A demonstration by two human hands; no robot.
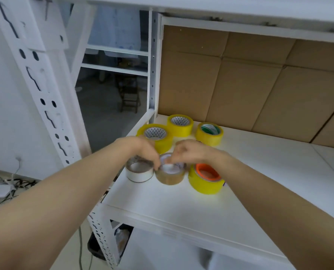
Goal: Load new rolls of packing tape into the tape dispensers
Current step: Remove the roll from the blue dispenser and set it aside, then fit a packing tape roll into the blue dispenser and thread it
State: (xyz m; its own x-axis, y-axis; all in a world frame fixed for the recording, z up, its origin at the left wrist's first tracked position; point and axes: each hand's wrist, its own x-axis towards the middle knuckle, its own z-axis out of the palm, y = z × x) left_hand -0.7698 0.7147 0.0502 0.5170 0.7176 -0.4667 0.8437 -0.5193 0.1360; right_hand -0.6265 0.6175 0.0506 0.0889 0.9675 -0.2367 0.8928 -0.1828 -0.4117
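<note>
White shelf board (181, 207) before cardboard boxes (250, 84), left hand (144, 151) and right hand (191, 152) both pinching brown tape roll (169, 178).

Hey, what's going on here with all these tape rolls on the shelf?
A person has both hands on the brown tape roll, which lies flat near the front of the white shelf. The left hand grips its rim and the right hand pinches at its core. A white roll and an orange-cored yellow roll lie either side of it. No dispenser is in view.
</note>
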